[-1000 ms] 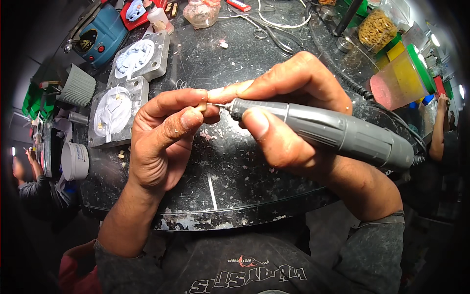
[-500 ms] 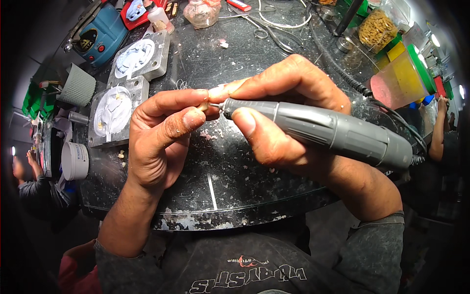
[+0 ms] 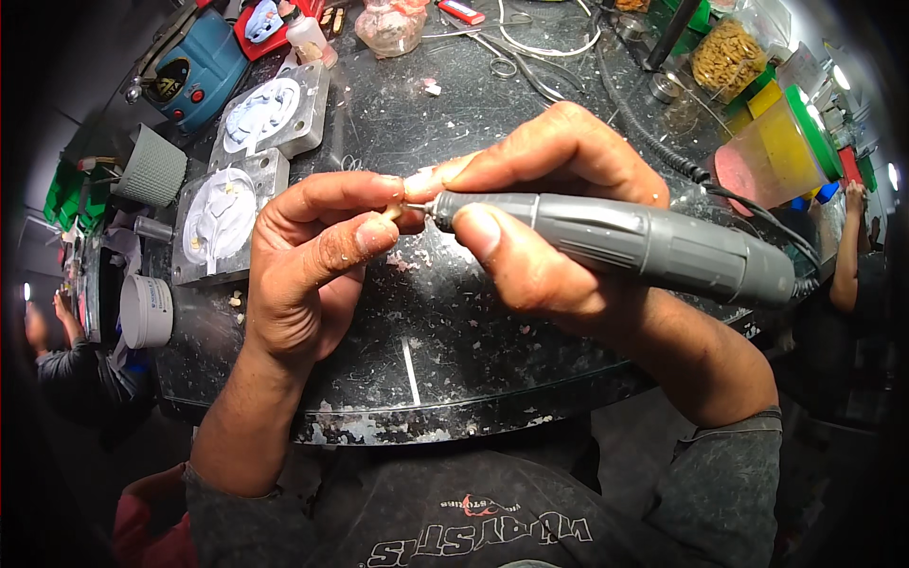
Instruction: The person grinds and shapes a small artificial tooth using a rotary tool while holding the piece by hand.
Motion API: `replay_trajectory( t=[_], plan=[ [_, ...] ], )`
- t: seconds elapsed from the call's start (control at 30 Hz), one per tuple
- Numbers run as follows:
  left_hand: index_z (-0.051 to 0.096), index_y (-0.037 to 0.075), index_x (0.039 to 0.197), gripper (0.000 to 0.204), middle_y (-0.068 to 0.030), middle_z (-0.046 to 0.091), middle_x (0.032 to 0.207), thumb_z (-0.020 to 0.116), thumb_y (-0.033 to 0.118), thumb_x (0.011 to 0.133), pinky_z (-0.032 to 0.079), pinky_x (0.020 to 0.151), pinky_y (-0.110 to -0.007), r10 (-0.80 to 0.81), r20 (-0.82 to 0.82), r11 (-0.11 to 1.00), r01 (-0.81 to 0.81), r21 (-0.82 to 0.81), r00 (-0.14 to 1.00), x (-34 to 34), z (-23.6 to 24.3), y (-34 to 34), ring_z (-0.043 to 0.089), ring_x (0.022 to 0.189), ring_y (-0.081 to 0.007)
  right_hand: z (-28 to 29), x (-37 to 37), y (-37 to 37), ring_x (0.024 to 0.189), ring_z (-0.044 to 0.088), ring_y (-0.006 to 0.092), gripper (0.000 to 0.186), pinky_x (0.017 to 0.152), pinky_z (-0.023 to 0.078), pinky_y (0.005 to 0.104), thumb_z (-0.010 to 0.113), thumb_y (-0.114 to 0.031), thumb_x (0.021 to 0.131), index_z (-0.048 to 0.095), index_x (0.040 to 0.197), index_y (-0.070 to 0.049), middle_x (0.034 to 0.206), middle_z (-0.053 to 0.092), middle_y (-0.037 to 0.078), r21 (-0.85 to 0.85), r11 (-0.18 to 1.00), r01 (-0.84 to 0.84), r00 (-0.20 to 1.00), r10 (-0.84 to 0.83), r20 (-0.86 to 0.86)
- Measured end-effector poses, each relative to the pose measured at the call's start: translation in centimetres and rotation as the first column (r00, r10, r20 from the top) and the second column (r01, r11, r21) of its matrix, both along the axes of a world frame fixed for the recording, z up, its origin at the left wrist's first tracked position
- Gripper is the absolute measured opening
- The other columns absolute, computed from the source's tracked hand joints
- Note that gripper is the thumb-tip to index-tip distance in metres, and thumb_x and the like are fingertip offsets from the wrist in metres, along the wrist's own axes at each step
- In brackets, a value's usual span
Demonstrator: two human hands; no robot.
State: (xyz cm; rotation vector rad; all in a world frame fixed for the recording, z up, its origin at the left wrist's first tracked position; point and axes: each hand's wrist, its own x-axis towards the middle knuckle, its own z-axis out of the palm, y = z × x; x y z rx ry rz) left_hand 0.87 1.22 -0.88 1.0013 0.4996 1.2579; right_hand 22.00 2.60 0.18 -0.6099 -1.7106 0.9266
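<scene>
Between thumb and fingertips, my left hand (image 3: 301, 256) pinches a small cream tooth-like piece (image 3: 392, 211); the fingers cover most of it. My right hand (image 3: 540, 270) grips a grey rotary handpiece (image 3: 653, 241), thumb on the near side of its nose and fingers wrapped over the far side. The handpiece lies nearly level, its thin metal bur (image 3: 417, 205) pointing left at the piece. Whether bur and piece touch cannot be made out. Both hands are held over the black worktop (image 3: 369, 379), with their fingertips close together.
Two metal flask halves (image 3: 277, 163) filled with white and bluish plaster stand left, near a white tub (image 3: 147, 312) and blue machine (image 3: 201, 71). Scissors (image 3: 504, 66), a coiled cord (image 3: 653, 142) and a green-lidded container (image 3: 781, 151) lie beyond and right. Crumbs litter the worktop.
The handpiece's rear end has swung slightly away from me, with its tip staying at the piece. My left hand keeps its pinch almost unmoved.
</scene>
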Motion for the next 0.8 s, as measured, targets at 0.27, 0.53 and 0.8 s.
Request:
replay_trajectory(
  t=[0.27, 0.53, 0.8],
  plan=[
    [0.066, -0.003, 0.108, 0.026, -0.0168, 0.07, 0.103, 0.067, -0.003, 0.082, 0.052, 0.092, -0.036, -0.015, 0.011, 0.999, 0.015, -0.034, 1.0, -0.04, 0.03, 0.04, 0.068, 0.094, -0.0217, 0.03, -0.19, 0.05, 0.094, 0.068, 0.0221, 0.016, 0.087, 0.056, 0.0358, 0.06, 0.006, 0.081, 0.058, 0.096, 0.002, 0.095, 0.069, 0.018, 0.023, 1.0, -0.015, 1.0, 0.015, 0.008],
    [0.066, -0.004, 0.108, 0.027, -0.0165, 0.07, 0.103, 0.067, -0.003, 0.081, 0.052, 0.093, -0.035, -0.035, 0.025, 0.998, 0.036, -0.045, 0.999, -0.1, 0.0, 0.06, 0.068, 0.095, -0.0216, 0.39, -0.13, -0.04, 0.089, 0.068, 0.0177, 0.013, 0.081, 0.056, 0.0315, 0.062, 0.001, 0.083, 0.059, 0.095, 0.002, 0.096, 0.07, 0.018, -0.082, 0.996, -0.044, 0.998, 0.041, -0.04],
    [0.066, -0.004, 0.108, 0.026, -0.017, 0.07, 0.104, 0.066, -0.003, 0.082, 0.052, 0.093, -0.035, -0.048, 0.018, 0.999, 0.049, -0.023, 0.999, -0.02, 0.08, 0.17, 0.068, 0.095, -0.0216, 0.3, -0.18, 0.04, 0.085, 0.067, 0.0153, 0.012, 0.078, 0.055, 0.0292, 0.062, -0.001, 0.083, 0.06, 0.094, 0.003, 0.095, 0.07, 0.017, -0.061, 0.997, -0.048, 0.997, 0.045, -0.054]
  ],
)
